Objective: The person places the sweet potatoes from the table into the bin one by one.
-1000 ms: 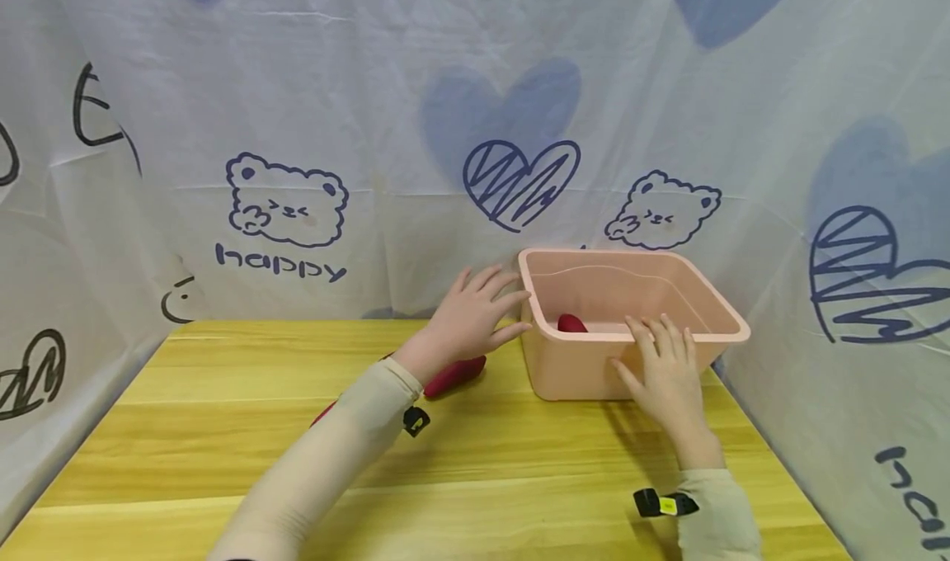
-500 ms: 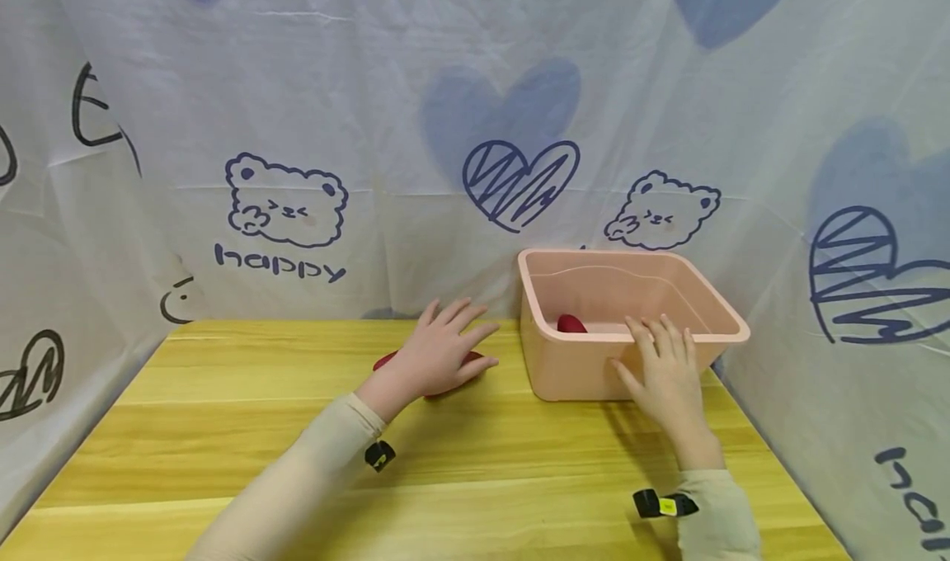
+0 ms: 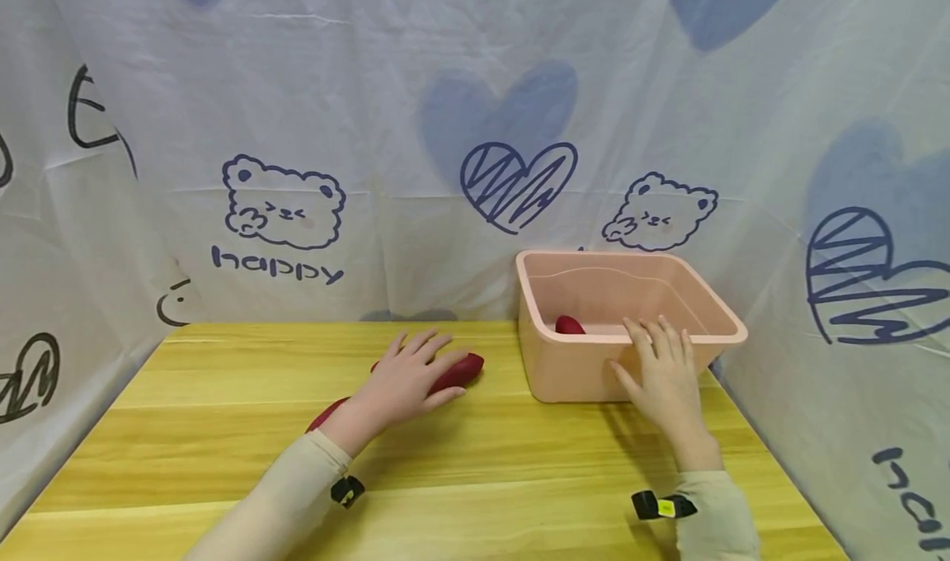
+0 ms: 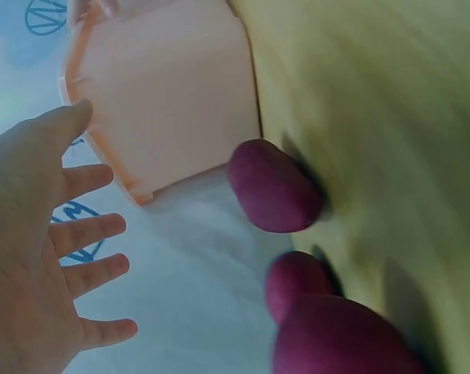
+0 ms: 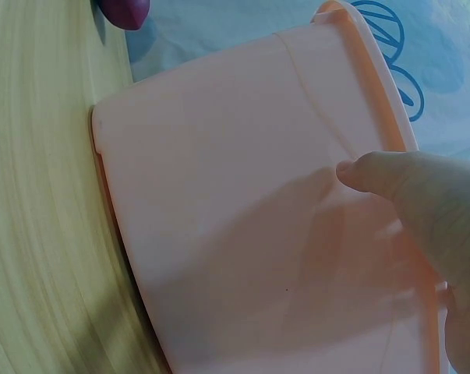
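My left hand [image 3: 397, 388] hovers over the table with its fingers spread, holding nothing. Beneath and around it lie dark red, smooth, elongated things that look like sweet potatoes: one sweet potato [image 3: 463, 370] by the fingers, another [image 3: 326, 415] beside the wrist, mostly covered. The left wrist view has three of them, the nearest sweet potato [image 4: 340, 343] being cut by the frame edge. With fingers over the near rim and thumb on the outer wall, my right hand [image 3: 665, 388] holds the pink plastic bin [image 3: 571, 371]. Inside the bin, one sweet potato [image 3: 569, 325] shows partly above the rim.
The wooden table [image 3: 505, 495] runs up to a white cloth backdrop [image 3: 401, 132] printed with bears and hearts. That cloth also rises at both sides. The bin stands at the table's back right, close to the cloth.
My left hand has moved away from the bin, leftward and toward me, to over the sweet potatoes on the table. The right hand and bin have stayed put.
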The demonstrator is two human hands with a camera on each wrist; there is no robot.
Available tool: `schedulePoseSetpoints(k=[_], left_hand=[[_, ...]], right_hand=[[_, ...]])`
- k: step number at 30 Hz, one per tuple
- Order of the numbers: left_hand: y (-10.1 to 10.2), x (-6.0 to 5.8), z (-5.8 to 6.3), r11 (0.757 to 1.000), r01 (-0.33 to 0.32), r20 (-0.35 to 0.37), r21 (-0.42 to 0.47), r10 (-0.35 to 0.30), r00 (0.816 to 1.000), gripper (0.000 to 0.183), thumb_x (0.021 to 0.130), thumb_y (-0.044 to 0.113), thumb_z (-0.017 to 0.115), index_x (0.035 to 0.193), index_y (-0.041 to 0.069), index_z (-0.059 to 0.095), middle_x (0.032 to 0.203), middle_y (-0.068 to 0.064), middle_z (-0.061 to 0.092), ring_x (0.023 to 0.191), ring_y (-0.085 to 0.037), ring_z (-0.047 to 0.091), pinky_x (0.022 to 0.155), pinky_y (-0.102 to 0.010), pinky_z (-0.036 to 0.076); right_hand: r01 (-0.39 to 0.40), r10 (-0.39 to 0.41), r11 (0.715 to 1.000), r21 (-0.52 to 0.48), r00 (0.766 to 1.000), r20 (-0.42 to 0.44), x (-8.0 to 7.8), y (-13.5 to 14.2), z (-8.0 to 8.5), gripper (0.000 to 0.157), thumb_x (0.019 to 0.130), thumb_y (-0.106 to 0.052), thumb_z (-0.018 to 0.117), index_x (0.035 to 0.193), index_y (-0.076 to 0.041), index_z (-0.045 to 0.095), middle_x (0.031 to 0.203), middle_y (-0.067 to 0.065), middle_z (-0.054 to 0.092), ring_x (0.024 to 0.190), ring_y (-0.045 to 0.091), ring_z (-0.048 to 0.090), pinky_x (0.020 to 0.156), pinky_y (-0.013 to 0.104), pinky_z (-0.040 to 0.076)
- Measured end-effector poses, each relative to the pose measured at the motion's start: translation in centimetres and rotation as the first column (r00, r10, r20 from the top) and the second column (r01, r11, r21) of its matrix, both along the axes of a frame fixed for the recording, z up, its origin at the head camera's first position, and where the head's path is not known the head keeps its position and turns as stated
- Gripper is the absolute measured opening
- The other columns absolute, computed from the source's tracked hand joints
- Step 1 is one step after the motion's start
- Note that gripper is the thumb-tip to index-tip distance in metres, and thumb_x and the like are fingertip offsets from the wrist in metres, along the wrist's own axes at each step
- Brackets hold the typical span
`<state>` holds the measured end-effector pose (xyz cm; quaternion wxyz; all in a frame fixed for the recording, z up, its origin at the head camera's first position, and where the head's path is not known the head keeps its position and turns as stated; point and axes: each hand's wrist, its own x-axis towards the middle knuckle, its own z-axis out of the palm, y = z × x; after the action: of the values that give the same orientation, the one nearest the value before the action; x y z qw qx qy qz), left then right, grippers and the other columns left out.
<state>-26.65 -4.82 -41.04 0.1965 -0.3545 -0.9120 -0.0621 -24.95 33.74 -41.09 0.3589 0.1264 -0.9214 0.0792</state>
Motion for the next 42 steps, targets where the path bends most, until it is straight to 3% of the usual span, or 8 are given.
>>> schedulePoseSetpoints(k=[14, 24, 42], left_hand=[[-3.3, 1.6, -2.4, 0.995, -0.090, 0.138, 0.043, 0.084, 0.987, 0.062, 0.087, 0.059, 0.062, 0.138, 0.025, 0.055, 0.146, -0.009, 0.051, 0.138, -0.035, 0.042, 0.107, -0.067, 0.032], [-5.4, 2.5, -3.3, 0.986, -0.157, 0.163, 0.056, 0.146, 0.976, 0.065, 0.083, 0.056, 0.068, 0.139, 0.024, 0.054, 0.145, -0.011, 0.051, 0.136, -0.038, 0.043, 0.106, -0.070, 0.029], [-8.1, 2.3, -4.5, 0.968, -0.249, 0.285, 0.008, 0.237, 0.929, 0.077, 0.080, 0.056, 0.071, 0.145, 0.023, 0.046, 0.149, -0.018, 0.043, 0.138, -0.045, 0.038, 0.103, -0.075, 0.028]], right_hand=[[0.005, -0.005, 1.000, -0.003, 1.000, 0.010, 0.1, 0.0, 0.0, 0.067, 0.081, -0.031, 0.074, 0.139, -0.010, 0.048, 0.131, 0.025, 0.052, 0.135, 0.045, 0.036, 0.114, 0.064, 0.019], [0.009, -0.009, 1.000, -0.008, 1.000, 0.021, 0.0, 0.1, -0.2, 0.067, 0.081, -0.032, 0.075, 0.139, -0.011, 0.049, 0.133, 0.024, 0.052, 0.135, 0.045, 0.035, 0.114, 0.064, 0.018], [0.013, -0.013, 1.000, -0.003, 1.000, 0.020, 0.0, 0.1, 0.0, 0.068, 0.080, -0.032, 0.076, 0.139, -0.011, 0.049, 0.133, 0.022, 0.051, 0.135, 0.045, 0.036, 0.114, 0.064, 0.019]])
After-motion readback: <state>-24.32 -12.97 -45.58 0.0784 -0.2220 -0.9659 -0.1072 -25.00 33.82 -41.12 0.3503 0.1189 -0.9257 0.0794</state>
